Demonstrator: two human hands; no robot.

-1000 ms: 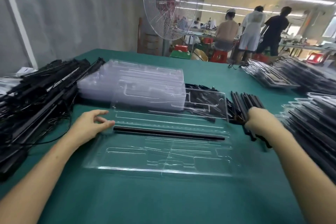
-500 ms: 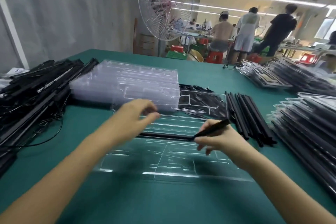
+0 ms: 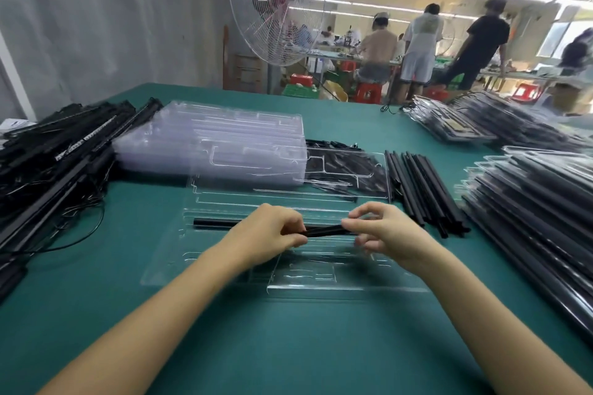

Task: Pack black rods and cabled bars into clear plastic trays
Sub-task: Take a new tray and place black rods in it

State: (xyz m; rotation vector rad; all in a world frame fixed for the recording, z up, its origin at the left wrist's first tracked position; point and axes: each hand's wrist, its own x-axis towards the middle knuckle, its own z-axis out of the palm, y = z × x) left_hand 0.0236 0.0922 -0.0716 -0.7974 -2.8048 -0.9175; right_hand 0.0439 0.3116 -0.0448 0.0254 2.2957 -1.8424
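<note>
A clear plastic tray (image 3: 321, 279) lies flat on the green table in front of me. One black rod (image 3: 215, 223) lies in a slot across the tray's middle. Just above it I hold a second black rod (image 3: 324, 230) level between both hands. My left hand (image 3: 272, 231) grips its left part with curled fingers. My right hand (image 3: 382, 231) pinches its right part between thumb and fingertips. A bundle of loose black rods (image 3: 423, 189) lies to the right of the tray. Black cabled bars (image 3: 54, 163) are heaped at the left.
A stack of empty clear trays (image 3: 218, 144) sits behind the working tray. Stacks of filled trays (image 3: 539, 202) line the right side of the table. A big standing fan (image 3: 276, 3) rises past the far edge, and several people work at benches beyond.
My right hand has carried a second rod from the bundle to above the tray. My left hand has come in and taken the rod's left part.
</note>
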